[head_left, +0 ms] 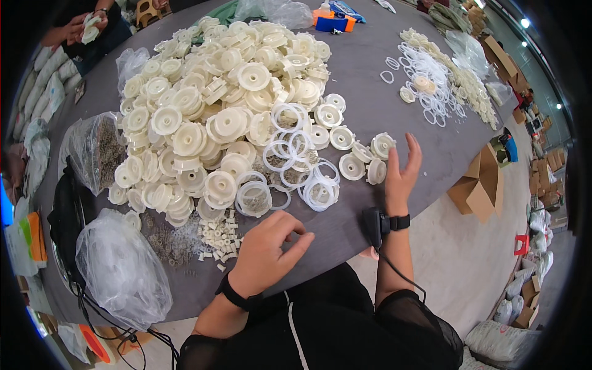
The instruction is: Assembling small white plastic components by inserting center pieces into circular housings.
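While hands [333, 209] hover, clear bag [120, 268] sits left.

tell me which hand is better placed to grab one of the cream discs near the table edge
Right, probably. The right hand is open with fingers beside the loose cream discs. The left hand is curled nearer the body, by the small white pieces.

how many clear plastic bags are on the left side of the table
3: a bag of small dark parts beside the white disc pile, a big crumpled bag at the near left edge, and a small one behind the pile. Others may be hidden.
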Demonstrator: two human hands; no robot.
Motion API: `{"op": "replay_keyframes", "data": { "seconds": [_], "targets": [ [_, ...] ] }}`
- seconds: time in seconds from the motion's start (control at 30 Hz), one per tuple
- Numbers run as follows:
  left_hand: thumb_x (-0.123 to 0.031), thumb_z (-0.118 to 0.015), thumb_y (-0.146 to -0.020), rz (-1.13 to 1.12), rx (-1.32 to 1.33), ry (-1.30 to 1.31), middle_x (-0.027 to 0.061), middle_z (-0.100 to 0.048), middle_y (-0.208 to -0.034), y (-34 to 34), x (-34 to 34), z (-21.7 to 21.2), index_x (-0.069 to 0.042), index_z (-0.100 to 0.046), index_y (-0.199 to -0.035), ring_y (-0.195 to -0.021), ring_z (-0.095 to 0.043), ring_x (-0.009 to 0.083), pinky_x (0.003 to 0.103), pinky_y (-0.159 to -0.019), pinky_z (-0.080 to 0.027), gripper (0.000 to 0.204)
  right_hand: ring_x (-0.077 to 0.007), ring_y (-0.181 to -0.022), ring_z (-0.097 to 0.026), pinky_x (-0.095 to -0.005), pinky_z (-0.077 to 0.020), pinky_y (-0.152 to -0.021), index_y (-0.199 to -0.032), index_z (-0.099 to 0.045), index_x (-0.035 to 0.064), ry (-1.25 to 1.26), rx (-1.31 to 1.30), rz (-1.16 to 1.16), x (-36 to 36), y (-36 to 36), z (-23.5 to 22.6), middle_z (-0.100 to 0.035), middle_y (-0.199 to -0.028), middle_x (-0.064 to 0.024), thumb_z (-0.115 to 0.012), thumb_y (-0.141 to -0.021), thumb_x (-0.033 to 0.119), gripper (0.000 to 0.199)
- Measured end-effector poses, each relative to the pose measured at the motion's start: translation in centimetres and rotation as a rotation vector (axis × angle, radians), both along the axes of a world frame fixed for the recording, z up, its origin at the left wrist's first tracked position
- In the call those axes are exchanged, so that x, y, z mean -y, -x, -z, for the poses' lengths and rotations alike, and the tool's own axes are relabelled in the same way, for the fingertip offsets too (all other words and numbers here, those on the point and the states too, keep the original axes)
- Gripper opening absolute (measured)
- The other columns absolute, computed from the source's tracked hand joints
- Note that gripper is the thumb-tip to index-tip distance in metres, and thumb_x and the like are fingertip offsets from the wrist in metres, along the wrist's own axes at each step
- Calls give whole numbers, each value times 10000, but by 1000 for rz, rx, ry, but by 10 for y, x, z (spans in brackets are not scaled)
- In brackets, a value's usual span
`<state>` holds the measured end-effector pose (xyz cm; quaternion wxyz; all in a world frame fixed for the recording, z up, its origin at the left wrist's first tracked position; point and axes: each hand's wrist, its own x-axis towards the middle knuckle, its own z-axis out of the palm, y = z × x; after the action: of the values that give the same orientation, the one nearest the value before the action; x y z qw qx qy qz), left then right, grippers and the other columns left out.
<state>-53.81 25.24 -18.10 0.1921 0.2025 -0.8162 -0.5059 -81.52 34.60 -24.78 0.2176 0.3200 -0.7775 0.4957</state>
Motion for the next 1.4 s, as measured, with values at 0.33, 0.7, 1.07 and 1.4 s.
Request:
{"op": "replay_keyframes", "data": {
  "seconds": [0.33, 0.7, 1.07, 1.4],
  "targets": [
    [-161, -655, -787, 66, 44, 121, 76, -542, -782, 0, 1, 5, -28, -573, -840, -655, -576, 191, 287, -571, -453, 165, -308, -1046, -523, -402, -425, -873, -1120, -582, 91, -525, -77, -650, 10, -94, -20, -548, -1147, -116, -734, -688, 170, 465],
    [-132, -682, -758, -99, 40, 64, 101, -546, -970, 6, 3, 10, -21, -534, -1058, -761, -587, 202, 296, -645, -463, 352, -205, -991, -545, -297, -421, -851, -1171, -522, -6, -85, 715, -803, 18, -120, -22, -561, -1089, -134, -490, -918, 171, 311],
    [-31, -674, -674, -354, -50, 130, 99, -537, -974, 5, 10, 22, -20, -477, -1108, -785, -546, 178, 290, -709, -457, 476, -181, -1000, -520, -295, -409, -862, -1235, -466, -10, 9, 1033, -898, 33, -151, -21, -528, -1109, -110, -466, -927, 140, 343],
    [0, -606, -699, -406, -61, -36, 60, -525, -927, -6, 20, 22, -34, -562, -1073, -793, -521, 137, 255, -701, -435, 378, -338, -950, -523, -374, -430, -833, -1193, -497, 13, -266, 101, -662, 34, -150, -29, -537, -1084, -181, -600, -799, 94, 415]
  ]
}}
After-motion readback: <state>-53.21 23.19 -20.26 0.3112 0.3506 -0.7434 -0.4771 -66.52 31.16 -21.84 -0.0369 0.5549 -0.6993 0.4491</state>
